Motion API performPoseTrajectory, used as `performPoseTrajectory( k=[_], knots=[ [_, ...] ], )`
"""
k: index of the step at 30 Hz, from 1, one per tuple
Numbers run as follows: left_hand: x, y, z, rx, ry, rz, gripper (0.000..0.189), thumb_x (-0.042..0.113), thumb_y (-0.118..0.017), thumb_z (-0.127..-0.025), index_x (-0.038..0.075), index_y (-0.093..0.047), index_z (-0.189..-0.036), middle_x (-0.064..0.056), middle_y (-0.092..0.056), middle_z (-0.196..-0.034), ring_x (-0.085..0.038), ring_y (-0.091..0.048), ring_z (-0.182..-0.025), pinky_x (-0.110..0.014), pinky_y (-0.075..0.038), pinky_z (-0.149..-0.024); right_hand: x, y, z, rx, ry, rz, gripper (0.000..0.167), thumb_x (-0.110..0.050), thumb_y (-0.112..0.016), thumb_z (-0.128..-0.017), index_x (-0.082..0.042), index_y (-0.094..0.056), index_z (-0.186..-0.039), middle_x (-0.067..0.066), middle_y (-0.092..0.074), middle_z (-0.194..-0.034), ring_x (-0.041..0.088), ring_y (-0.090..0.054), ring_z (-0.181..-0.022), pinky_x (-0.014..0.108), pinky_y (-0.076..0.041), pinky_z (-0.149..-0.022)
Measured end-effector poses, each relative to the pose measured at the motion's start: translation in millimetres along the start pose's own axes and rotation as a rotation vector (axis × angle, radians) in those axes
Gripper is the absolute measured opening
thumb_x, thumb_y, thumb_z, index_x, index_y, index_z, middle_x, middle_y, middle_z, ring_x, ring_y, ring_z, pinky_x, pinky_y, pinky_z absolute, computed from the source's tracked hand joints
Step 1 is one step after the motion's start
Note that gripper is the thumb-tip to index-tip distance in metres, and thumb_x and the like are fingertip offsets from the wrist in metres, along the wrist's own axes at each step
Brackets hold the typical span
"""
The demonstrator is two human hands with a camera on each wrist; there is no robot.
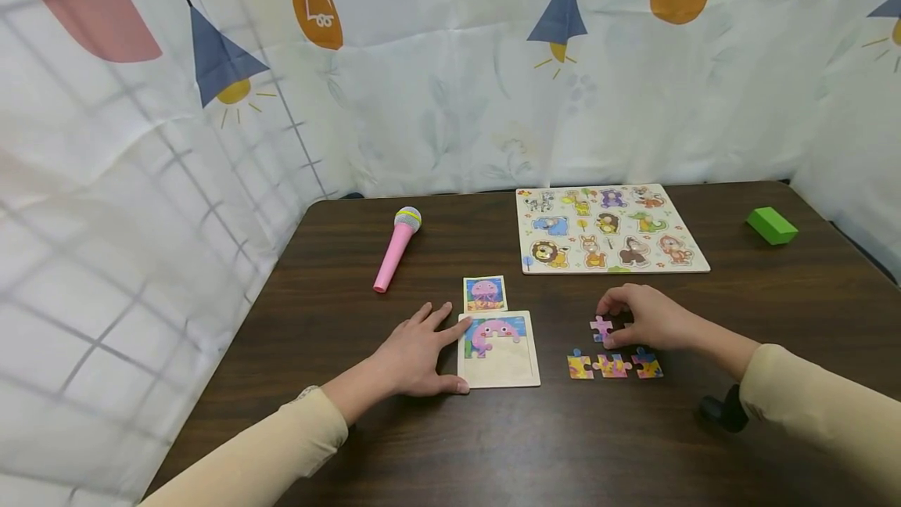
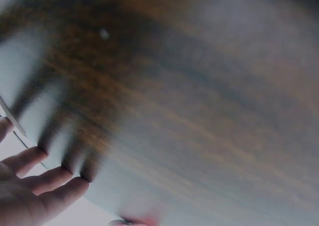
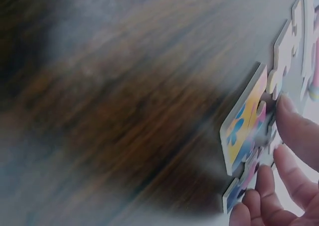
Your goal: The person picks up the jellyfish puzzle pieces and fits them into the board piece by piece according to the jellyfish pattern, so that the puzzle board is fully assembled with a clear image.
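Jigsaw piece (image 1: 601, 328): pink-purple, knobbed edges, at 3 o'clock from the puzzle tray (image 1: 500, 370). Right hand (image 1: 651, 321) has it pinched, thumb and index. Tray is square, pale, raised rim, part-filled: pink face on blue. Left hand (image 1: 417, 354): fingers spread, touching tray's 9 o'clock edge. Three flat yellow-pink loose pieces (image 1: 612, 367) at piece's 6 o'clock. Tabletop (image 1: 535, 444): dark woodgrain.

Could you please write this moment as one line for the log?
left hand: spread, touching puzzle tray; right hand: pinching pink piece; puzzle tray: partly filled; three loose pieces: in a row on table
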State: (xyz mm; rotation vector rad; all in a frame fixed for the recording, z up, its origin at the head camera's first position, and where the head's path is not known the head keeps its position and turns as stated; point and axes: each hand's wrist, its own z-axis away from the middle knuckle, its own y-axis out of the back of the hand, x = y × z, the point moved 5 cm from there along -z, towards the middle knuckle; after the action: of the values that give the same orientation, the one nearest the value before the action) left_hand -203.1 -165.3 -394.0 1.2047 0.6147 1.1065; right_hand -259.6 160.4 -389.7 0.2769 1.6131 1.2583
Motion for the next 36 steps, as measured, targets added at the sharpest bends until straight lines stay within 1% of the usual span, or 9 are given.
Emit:
performPoseTrajectory(
  k=[4, 7, 12, 16, 21, 26, 29, 34, 36],
  knots=[
    [0.0, -0.2, 0.2, -0.002, -0.003, 0.0, 0.093, 0.067, -0.072, -0.082, 0.03, -0.036, -0.16, -0.014, -0.028, -0.168, -0.048, -0.025, -0.153, -0.064, -0.036, -0.116, -4, 0, -1.0, 0.021, -0.024, -0.004, 0.036, -0.022, -0.087, -0.081, -0.008, -0.064, -0.105, 0.002, -0.07, -0.101, 0.021, -0.066, -0.096, 0.046, -0.056, -0.085],
    [1.0, 0.5, 1.1, 0.003, -0.01, 0.002, 0.093, 0.067, -0.072, -0.083, 0.029, -0.037, -0.16, -0.015, -0.029, -0.168, -0.049, -0.026, -0.153, -0.064, -0.037, -0.116, -9, 0, -2.4, 0.041, -0.048, -0.014, 0.035, -0.019, -0.086, -0.082, -0.01, -0.062, -0.105, 0.002, -0.068, -0.099, 0.02, -0.065, -0.094, 0.044, -0.055, -0.084],
    [1.8, 1.5, 1.9, 0.007, -0.013, 0.001, 0.094, 0.067, -0.072, -0.083, 0.028, -0.037, -0.16, -0.015, -0.029, -0.168, -0.049, -0.026, -0.153, -0.063, -0.037, -0.116, -13, 0, -5.4, 0.061, -0.082, -0.073, 0.025, -0.008, -0.079, -0.087, -0.01, -0.062, -0.105, 0.0, -0.067, -0.09, 0.014, -0.06, -0.08, 0.03, -0.051, -0.068],
    [1.6, 1.5, 1.8, 0.009, -0.012, -0.001, 0.093, 0.067, -0.073, -0.082, 0.028, -0.037, -0.16, -0.015, -0.03, -0.167, -0.049, -0.026, -0.153, -0.063, -0.037, -0.116, -14, 1, -7.7, 0.087, -0.11, -0.125, 0.017, -0.004, -0.074, -0.091, -0.007, -0.065, -0.105, 0.003, -0.068, -0.088, 0.014, -0.059, -0.072, 0.027, -0.051, -0.057],
    [0.8, 0.5, 1.9, 0.012, -0.012, -0.002, 0.093, 0.066, -0.073, -0.082, 0.028, -0.037, -0.16, -0.015, -0.029, -0.168, -0.049, -0.026, -0.153, -0.063, -0.036, -0.116, -16, 3, -12.2, 0.11, -0.143, -0.164, 0.014, -0.01, -0.075, -0.092, -0.004, -0.071, -0.104, 0.003, -0.073, -0.088, 0.012, -0.062, -0.075, 0.027, -0.052, -0.06],
    [0.4, 0.4, 1.4, 0.012, -0.009, 0.0, 0.093, 0.066, -0.073, -0.082, 0.029, -0.038, -0.16, -0.015, -0.029, -0.168, -0.049, -0.026, -0.153, -0.063, -0.036, -0.116, -20, 0, -19.3, 0.06, -0.189, -0.337, 0.022, -0.013, -0.071, -0.095, 0.005, -0.072, -0.108, 0.01, -0.078, -0.086, 0.014, -0.072, -0.076, 0.031, -0.06, -0.067],
    [0.5, 0.8, 1.6, 0.012, -0.007, 0.003, 0.093, 0.066, -0.073, -0.082, 0.028, -0.038, -0.159, -0.015, -0.029, -0.168, -0.049, -0.026, -0.153, -0.064, -0.036, -0.116, -27, -6, -27.1, 0.019, -0.212, -0.416, 0.024, -0.014, -0.07, -0.096, 0.006, -0.072, -0.108, 0.011, -0.079, -0.085, 0.015, -0.074, -0.077, 0.033, -0.061, -0.069],
    [0.5, 0.9, 1.7, 0.014, -0.01, 0.006, 0.093, 0.066, -0.073, -0.082, 0.028, -0.038, -0.159, -0.015, -0.029, -0.168, -0.049, -0.025, -0.153, -0.064, -0.036, -0.116, -48, -23, -42.7, -0.029, -0.23, -0.468, 0.023, -0.018, -0.073, -0.095, 0.003, -0.074, -0.103, 0.007, -0.077, -0.08, 0.015, -0.073, -0.073, 0.032, -0.06, -0.068],
    [0.7, 1.0, 1.9, 0.016, -0.013, 0.007, 0.093, 0.066, -0.073, -0.082, 0.028, -0.038, -0.159, -0.015, -0.029, -0.168, -0.049, -0.025, -0.153, -0.064, -0.036, -0.116, -57, -31, -48.1, -0.048, -0.224, -0.479, 0.022, -0.018, -0.074, -0.095, 0.003, -0.074, -0.1, 0.008, -0.077, -0.078, 0.015, -0.073, -0.072, 0.032, -0.06, -0.066]
  ],
)
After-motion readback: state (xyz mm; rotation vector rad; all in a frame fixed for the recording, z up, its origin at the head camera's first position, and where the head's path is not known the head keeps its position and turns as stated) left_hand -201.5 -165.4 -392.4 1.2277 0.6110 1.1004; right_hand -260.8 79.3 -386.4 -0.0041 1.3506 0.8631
